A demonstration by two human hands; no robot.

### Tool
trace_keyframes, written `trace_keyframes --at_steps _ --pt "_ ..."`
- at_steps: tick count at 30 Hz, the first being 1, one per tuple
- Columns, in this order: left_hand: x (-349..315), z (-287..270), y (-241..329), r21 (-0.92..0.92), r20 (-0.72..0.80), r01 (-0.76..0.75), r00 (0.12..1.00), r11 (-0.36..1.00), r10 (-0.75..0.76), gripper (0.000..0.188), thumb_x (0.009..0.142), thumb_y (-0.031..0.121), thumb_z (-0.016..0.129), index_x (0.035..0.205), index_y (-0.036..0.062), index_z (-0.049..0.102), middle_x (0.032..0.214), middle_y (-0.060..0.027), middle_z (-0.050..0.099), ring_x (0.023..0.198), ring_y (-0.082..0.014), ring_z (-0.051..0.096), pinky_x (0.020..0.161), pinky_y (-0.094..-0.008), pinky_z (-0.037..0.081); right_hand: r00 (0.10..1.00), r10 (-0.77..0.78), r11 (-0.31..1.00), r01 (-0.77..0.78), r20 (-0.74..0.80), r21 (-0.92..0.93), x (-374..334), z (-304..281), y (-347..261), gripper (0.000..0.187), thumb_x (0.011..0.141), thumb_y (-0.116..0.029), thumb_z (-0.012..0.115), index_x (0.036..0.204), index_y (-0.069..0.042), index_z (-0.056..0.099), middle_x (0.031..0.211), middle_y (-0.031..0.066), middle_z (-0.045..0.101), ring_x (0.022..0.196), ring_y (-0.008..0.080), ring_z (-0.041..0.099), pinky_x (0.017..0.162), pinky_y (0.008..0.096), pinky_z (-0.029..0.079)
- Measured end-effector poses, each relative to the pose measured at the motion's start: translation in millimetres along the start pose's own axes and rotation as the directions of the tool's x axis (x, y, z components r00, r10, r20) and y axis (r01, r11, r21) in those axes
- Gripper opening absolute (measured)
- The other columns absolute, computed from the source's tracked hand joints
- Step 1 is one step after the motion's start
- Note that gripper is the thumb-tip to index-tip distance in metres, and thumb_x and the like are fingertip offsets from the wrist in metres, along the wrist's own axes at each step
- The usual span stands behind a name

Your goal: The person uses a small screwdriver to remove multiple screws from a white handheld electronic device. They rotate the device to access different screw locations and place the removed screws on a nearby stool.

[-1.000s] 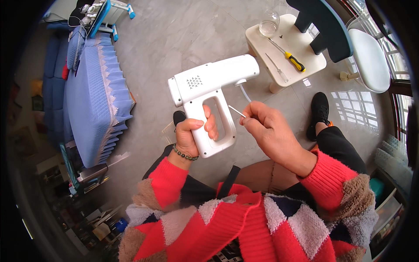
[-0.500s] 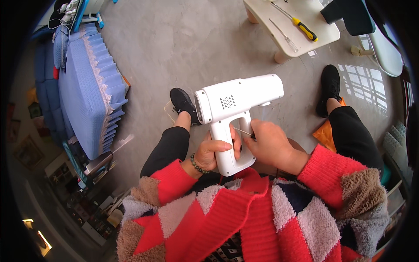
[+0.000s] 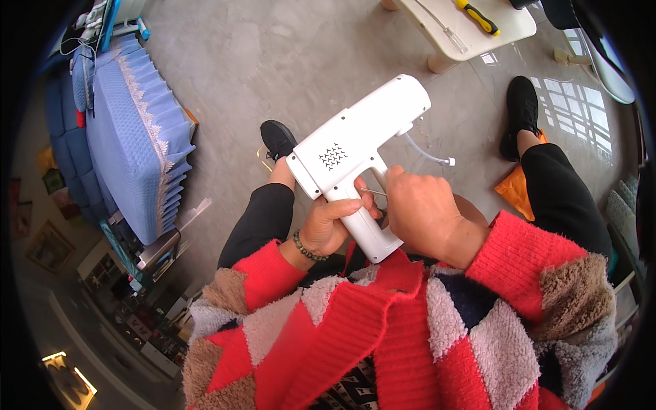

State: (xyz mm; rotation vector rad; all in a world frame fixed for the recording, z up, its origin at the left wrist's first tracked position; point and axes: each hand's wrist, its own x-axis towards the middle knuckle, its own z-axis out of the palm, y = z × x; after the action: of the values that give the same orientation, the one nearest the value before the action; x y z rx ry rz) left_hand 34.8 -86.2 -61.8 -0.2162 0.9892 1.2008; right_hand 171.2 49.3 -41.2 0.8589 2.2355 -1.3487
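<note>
A white pistol-shaped spray gun (image 3: 372, 116) is held over my lap, tilted with its front end up to the right. My left hand (image 3: 326, 229) wraps round its grip, thumb across the side and fingertips through the handle opening. From my right hand (image 3: 427, 212), closed beside the handle, a thin metal screwdriver shaft (image 3: 373, 193) reaches into that opening; its handle is hidden in my fist. Where the shaft's tip sits I cannot make out. Below the gun's front hangs a clear thin tube (image 3: 422, 151) with a white end piece.
On a low cream table (image 3: 514, 26) ahead to the right lie a yellow-and-black screwdriver (image 3: 480, 18) and a clear-handled one (image 3: 451, 36). An orange bag (image 3: 514, 193) is on the floor by my right leg. A seat with a blue ruffled cover (image 3: 123, 150) stands at left.
The spray gun has tilted, its front end rising and its rear dropping slightly left. Its thin tube has come into sight. My right hand has turned and moved up a little with the screwdriver.
</note>
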Motion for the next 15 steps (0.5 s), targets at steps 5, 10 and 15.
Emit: trace_keyframes --at_steps 5,10,15 --pt "2.2 -8.6 -7.9 -0.093 0.044 0.107 0.994 0.99 -0.103 0.027 0.076 0.002 0.062 0.103 0.0042 0.055 0.084 -0.0108 0.06 0.086 -0.0265 0.059 0.087 -0.0382 0.046 0.995 0.032 0.999 -0.028 0.094 -0.044 -1.5 2.4 2.7 0.02 0.082 -0.019 0.061 0.085 0.001 0.057 0.072 0.0142 0.066 0.071 0.0304 0.068 0.062 0.0391 0.054" --pt "6.2 -15.9 -10.8 -0.035 0.048 0.101 0.994 0.994 -0.1 0.029 0.076 0.001 0.062 0.104 0.0044 0.055 0.084 -0.0105 0.059 0.087 -0.0264 0.058 0.088 -0.0381 0.044 0.997 0.011 0.999 -0.007 0.083 -0.046 -3.0 4.5 5.3 0.022 0.085 -0.022 0.059 0.085 0.0 0.059 0.076 0.0141 0.067 0.073 0.0302 0.068 0.064 0.0386 0.054" --pt "6.9 -13.2 -12.1 -0.017 0.03 0.074 0.997 0.997 -0.073 0.028 0.077 0.0 0.062 0.104 0.0049 0.055 0.085 -0.0099 0.059 0.087 -0.0262 0.058 0.087 -0.0381 0.045 0.998 -0.004 0.999 0.007 0.062 -0.048 -3.5 1.9 5.8 0.027 0.089 -0.026 0.056 0.082 -0.001 0.061 0.079 0.0141 0.066 0.074 0.0298 0.068 0.063 0.0385 0.054"
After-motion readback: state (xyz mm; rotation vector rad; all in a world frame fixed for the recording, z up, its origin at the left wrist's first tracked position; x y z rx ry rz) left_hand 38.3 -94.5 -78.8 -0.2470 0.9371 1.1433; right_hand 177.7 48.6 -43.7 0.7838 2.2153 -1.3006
